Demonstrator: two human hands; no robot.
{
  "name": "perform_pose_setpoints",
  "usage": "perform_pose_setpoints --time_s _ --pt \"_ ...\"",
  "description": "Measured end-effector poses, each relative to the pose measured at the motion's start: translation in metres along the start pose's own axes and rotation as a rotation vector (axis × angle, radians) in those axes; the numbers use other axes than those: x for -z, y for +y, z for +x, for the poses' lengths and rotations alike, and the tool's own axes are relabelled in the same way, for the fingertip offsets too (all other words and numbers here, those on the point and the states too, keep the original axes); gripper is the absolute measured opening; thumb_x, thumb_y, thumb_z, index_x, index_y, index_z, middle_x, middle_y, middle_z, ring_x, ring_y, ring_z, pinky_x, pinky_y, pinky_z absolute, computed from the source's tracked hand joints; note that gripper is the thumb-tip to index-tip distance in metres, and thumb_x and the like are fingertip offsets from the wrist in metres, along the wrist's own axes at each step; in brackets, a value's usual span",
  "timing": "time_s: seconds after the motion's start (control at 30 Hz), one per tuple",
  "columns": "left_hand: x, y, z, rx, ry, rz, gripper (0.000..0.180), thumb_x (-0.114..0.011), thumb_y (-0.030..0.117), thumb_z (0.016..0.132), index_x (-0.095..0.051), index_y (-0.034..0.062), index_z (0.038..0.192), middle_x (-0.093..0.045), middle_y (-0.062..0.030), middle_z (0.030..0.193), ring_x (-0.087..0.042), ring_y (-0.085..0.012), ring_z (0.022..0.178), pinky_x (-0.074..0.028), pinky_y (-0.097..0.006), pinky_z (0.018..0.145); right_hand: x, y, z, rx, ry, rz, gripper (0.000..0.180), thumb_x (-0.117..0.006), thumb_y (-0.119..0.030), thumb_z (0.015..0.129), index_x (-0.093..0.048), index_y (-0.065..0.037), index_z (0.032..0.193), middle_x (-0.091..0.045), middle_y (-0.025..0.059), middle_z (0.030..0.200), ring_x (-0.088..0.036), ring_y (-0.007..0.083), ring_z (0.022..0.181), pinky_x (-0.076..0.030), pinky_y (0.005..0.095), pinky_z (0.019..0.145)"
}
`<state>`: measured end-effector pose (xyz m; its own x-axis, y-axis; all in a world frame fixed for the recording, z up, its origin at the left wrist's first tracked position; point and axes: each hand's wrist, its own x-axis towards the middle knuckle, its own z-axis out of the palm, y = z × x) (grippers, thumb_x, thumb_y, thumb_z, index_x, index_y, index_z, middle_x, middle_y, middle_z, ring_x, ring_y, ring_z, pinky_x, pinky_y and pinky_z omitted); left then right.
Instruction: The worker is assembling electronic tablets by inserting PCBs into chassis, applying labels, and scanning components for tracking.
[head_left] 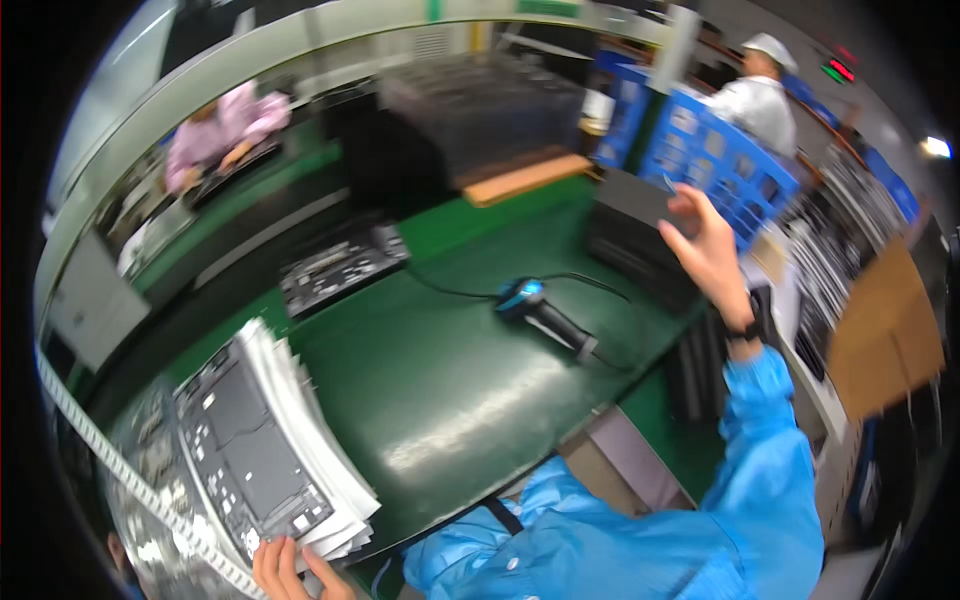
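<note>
A: Step in hand? Right hand (708, 248) raised beyond the green mat (450, 380), fingers spread, touching a dark flat box (632, 225).

B: Left hand (290, 570) at mat's near-left corner, fingertips pinching a paper-backed board stack (270, 450). Next, likely: closing on box.

The tabletop (440, 400) wears a smooth green mat with a dull sheen. White paper sheets (310, 440) lie stacked under a matt grey panel (245, 440); the scanner (545, 312) is glossy plastic.

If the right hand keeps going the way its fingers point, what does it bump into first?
Probably the black stack. The right hand reaches up and away over it, fingers seemingly on its top sheet. Past that comes the blue crate, though depth is hard to judge here.
</note>
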<state>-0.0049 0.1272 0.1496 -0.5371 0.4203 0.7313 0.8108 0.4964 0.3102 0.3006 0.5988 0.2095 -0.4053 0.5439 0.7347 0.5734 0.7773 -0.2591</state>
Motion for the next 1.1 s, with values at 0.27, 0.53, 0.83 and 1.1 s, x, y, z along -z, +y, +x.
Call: perform_pose_setpoints --time_s 0.27,0.53,0.83,1.1 --pt "-0.038 0.034 -0.08 1.102 0.486 -0.805 0.049 -0.05 0.021 0.101 -0.039 -0.0028 0.143 -0.052 -0.0224 0.137 -0.054 -0.0314 0.124 -0.044 -0.043 0.099 -0.178 -0.281 -0.008 -0.001 -0.592 1.281 0.079 -0.076 -0.029 0.087 -0.036 -0.006 0.151 -0.061 0.0221 0.128 -0.059 0.0327 0.121 -0.048 0.0449 0.099" --pt "-0.045 0.0 -0.071 1.125 0.312 -1.325 0.07 -0.047 0.051 0.104 -0.029 0.0052 0.154 -0.04 -0.0138 0.153 -0.043 -0.0287 0.137 -0.036 -0.044 0.111 -0.387 -0.368 0.015 -0.289 -1.065 1.736 0.06 -0.053 -0.041 0.103 -0.041 -0.007 0.152 -0.045 0.0091 0.151 -0.042 0.0191 0.138 -0.031 0.0303 0.115" --pt "-0.05 -0.017 -0.08 1.178 0.292 -1.209 0.072 -0.054 0.046 0.1 -0.031 0.0022 0.153 -0.041 -0.0132 0.152 -0.042 -0.0263 0.137 -0.036 -0.04 0.113 -0.336 -0.307 -0.02 -0.398 -1.165 1.818 0.066 -0.048 -0.046 0.101 -0.032 -0.014 0.157 -0.042 0.0097 0.153 -0.043 0.0216 0.138 -0.036 0.0385 0.115" --pt "-0.066 -0.085 -0.072 1.1 0.177 -1.419 0.067 -0.054 0.042 0.096 -0.047 -0.0074 0.14 -0.06 -0.0153 0.127 -0.06 -0.023 0.112 -0.049 -0.033 0.095 -0.211 -0.204 -0.157 -0.678 -0.602 1.547 0.064 -0.046 -0.043 0.1 -0.04 -0.003 0.149 -0.052 0.017 0.145 -0.054 0.0328 0.129 -0.046 0.0468 0.109"
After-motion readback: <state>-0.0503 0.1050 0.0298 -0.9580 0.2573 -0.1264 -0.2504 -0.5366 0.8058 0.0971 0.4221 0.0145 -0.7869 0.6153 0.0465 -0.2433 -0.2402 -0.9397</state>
